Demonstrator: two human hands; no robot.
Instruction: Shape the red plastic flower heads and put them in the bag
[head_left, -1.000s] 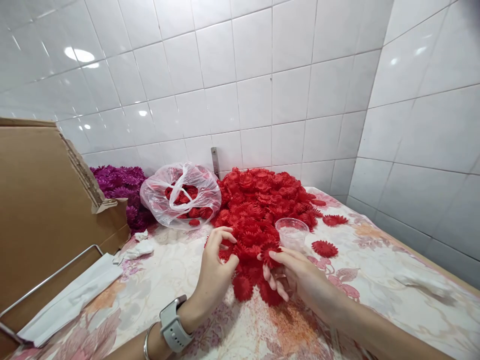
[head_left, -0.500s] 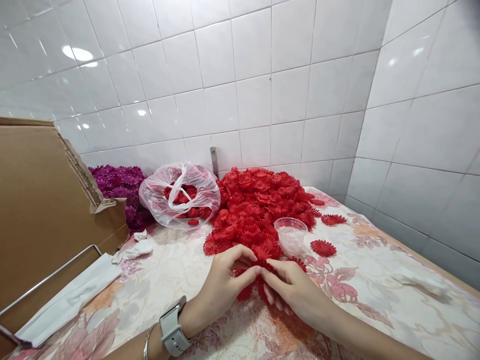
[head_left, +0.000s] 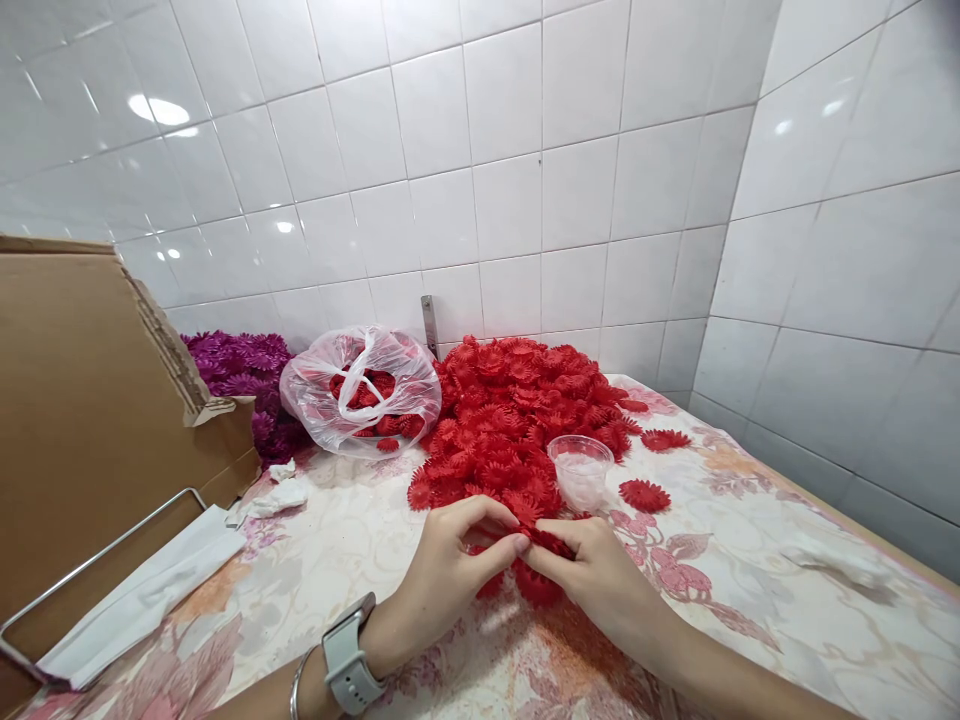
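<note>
My left hand [head_left: 469, 550] and my right hand [head_left: 592, 575] meet at the front of a heap of red artificial flower heads [head_left: 517, 400]. Both pinch a red flower head [head_left: 551, 542] between thumbs and fingertips, partly hidden by the fingers. Below the hands, more red petals [head_left: 536, 588] show on the cloth. Just behind the right hand stands a clear plastic cup [head_left: 581, 470] with something whitish in it, touching the heap. A loose red flower head [head_left: 645, 496] lies to its right.
A tied clear bag [head_left: 360, 390] with red flowers stands left of the heap, and purple flowers [head_left: 240, 370] are piled behind a cardboard box [head_left: 97, 370]. White paper [head_left: 142, 600] and crumpled tissue [head_left: 277, 495] lie at left on the flowered tablecloth [head_left: 337, 540]. A tiled wall rises behind.
The right hand's fingers have curled in and its thumb has shifted, so more of the held red flower head shows. The left hand has barely moved.
</note>
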